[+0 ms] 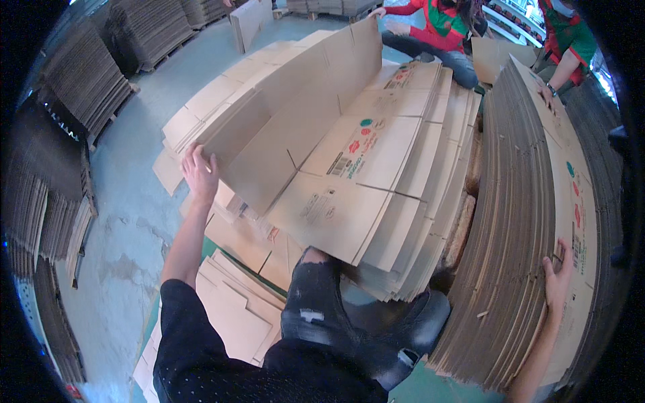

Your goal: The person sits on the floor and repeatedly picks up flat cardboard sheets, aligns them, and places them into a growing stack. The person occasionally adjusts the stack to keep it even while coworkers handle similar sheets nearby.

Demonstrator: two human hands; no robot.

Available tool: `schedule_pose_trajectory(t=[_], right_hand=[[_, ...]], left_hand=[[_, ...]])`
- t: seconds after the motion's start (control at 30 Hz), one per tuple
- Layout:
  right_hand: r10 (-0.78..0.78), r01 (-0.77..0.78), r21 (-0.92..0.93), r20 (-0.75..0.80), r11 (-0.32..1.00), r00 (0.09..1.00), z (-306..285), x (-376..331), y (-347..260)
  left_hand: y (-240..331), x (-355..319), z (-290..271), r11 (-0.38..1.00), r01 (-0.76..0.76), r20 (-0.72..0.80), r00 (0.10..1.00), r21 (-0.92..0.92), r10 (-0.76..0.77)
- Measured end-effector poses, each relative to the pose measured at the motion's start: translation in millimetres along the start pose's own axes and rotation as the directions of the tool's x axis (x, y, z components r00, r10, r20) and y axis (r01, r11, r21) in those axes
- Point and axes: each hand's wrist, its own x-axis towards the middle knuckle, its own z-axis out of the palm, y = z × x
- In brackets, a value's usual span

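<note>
My left hand [199,173] is closed around the near left edge of a large flattened cardboard box [302,94], whose long flap stands raised and creased. Beneath and beside the flap, a fanned pile of printed flat cardboard boxes [363,144] lies in front of my knees. On the right, my right hand [557,279] rests with fingers stretched along the printed face of the outermost sheet [571,195] of a tightly packed stack of flat cardboard boxes [510,221]. The thumb there is apart from the fingers, at the stack's edge.
A co-worker [440,33] sits beyond the pile, one hand at the raised flap's far end. Another person [571,57] reaches onto the right stack. Cut cardboard pieces [232,309] lie by my left leg. Tall cardboard stacks [77,77] on pallets line the left floor.
</note>
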Motion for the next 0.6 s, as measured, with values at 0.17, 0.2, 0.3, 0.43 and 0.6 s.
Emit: schedule_pose_trajectory(t=[0.17,0.2,0.3,0.43,0.6], right_hand=[[-0.002,0.002,-0.011,0.006,1.0,1.0,0.2,1.6,2.9],[-0.009,0.009,-0.028,-0.002,1.0,1.0,-0.6,1.7,2.8],[-0.01,0.01,0.003,0.027,1.0,1.0,-4.1,1.5,1.1],[-0.008,0.009,-0.035,0.036,0.999,0.999,-5.0,1.1,-2.7],[0.017,-0.016,-0.007,0.025,1.0,1.0,-4.0,1.4,-4.7]], left_hand=[[90.5,-36.7,-39.8,0.792,0.058,0.318,0.932,-0.608,0.176],[111.3,-50.6,-47.9,0.761,0.033,0.315,0.921,-0.648,0.229],[161.9,-72.9,-63.0,0.662,-0.065,0.294,0.86,-0.747,0.417],[208.6,-79.8,-67.5,0.571,-0.122,0.303,0.748,-0.812,0.591],[253.8,-105.3,-65.9,0.486,-0.203,0.217,0.706,-0.85,0.674]])
